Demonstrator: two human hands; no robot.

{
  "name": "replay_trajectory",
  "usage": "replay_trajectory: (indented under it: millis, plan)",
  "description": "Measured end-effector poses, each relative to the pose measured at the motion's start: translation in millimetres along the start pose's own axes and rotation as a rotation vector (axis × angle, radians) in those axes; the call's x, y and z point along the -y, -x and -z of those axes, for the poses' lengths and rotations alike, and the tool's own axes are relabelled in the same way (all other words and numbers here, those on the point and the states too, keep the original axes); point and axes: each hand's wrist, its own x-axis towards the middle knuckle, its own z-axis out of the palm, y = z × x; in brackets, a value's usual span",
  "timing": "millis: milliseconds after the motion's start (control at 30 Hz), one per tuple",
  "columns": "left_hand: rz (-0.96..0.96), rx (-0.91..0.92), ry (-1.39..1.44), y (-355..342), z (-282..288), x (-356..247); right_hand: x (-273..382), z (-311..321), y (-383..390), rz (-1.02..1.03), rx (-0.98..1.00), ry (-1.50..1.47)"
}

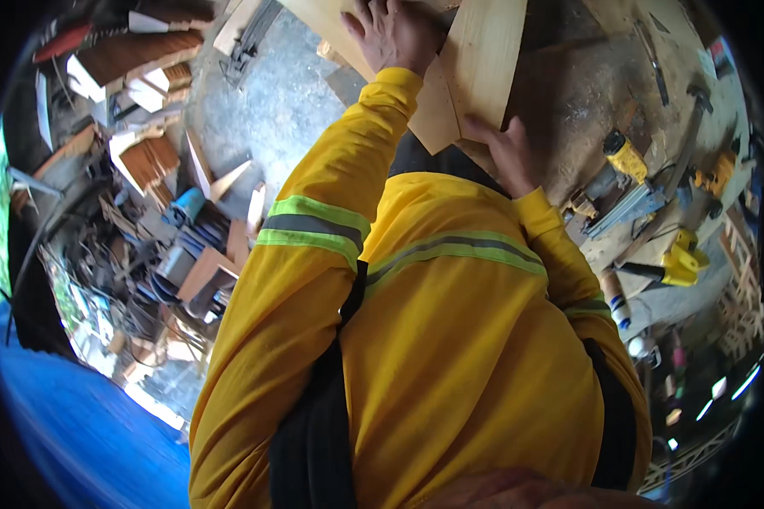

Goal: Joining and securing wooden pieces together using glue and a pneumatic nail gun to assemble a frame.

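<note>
Two pale wooden boards meet at an angle at the top. One board [484, 64] slants down toward me, and the other board [323, 21] runs off to the upper left. A smaller light wooden piece [433, 110] lies against their lower ends, its tip near my waist. My left hand [396, 36] rests on the wood with thumb and fingers stretched out; some fingertips are cut off by the top edge. My right hand [508, 154] grips the lower end of the slanted board, thumb on its edge, the other fingers partly hidden.
On the workbench [594, 102] at right lie a hammer [699, 97], a yellow-and-grey nail gun [628, 161] and a yellow power tool [683, 259]. Wood offcuts [148, 161] and clutter pile up at left beside a grey floor [263, 110]. A blue sheet [76, 416] fills the lower left.
</note>
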Motion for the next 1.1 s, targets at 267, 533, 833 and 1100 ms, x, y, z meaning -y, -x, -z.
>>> replay_trajectory:
  millis: [267, 533, 833, 1100]
  plan:
    - [0.029, 0.089, 0.051, -1, 11, -16, -7, -35, 18, 0.039, -0.166, -0.343]
    - [0.014, 0.078, 0.046, -3, 6, -11, -3, -49, 29, 0.085, -0.231, -0.423]
    - [0.078, 0.154, 0.145, -8, 10, -11, -1, -39, 17, 0.027, -0.142, -0.412]
    - [0.096, 0.19, 0.124, -8, 13, -16, -3, -40, 15, 0.003, -0.204, -0.36]
